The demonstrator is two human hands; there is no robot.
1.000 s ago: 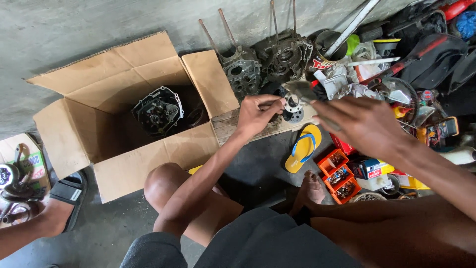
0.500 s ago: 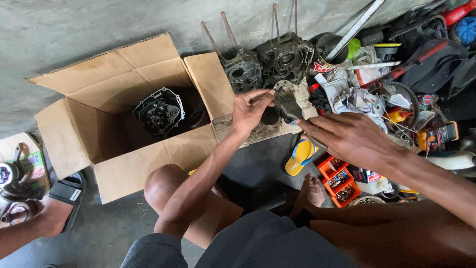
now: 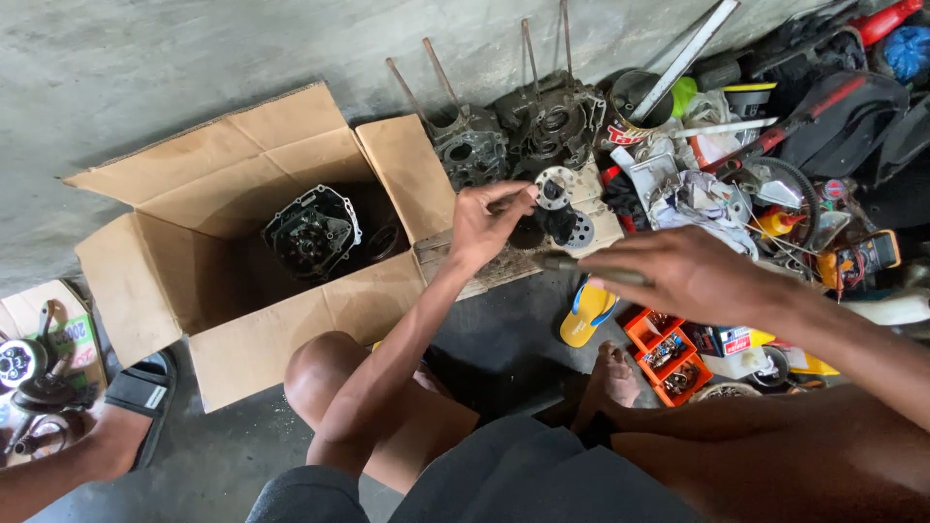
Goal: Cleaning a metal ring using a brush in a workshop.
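Left hand [image 3: 484,225] is raised over the right flap of the cardboard box [image 3: 242,281], fingers pinched together on the rim of a small round metal part [image 3: 553,189]. The part is a pale disc with holes and a dark centre; its flat face is turned toward the camera and tilted slightly up, with no clear long axis. It sits just near of the engine cases [image 3: 513,140] standing against the far wall. A second, darker perforated disc [image 3: 572,228] lies just below it, touching or overlapping; cannot tell which.

Right hand [image 3: 678,276] is palm down, right of the left hand, fingers loosely curled around a slim grey tool [image 3: 562,262]. Tool's long axis runs left to right, its tip pointing left toward the left hand's wrist, just under the discs. Grip is closed on the shaft; how tightly, cannot tell.

A dark engine cover [image 3: 312,232] lies inside the box. A yellow sandal [image 3: 584,315] and an orange parts tray [image 3: 671,353] lie on the floor, near right.
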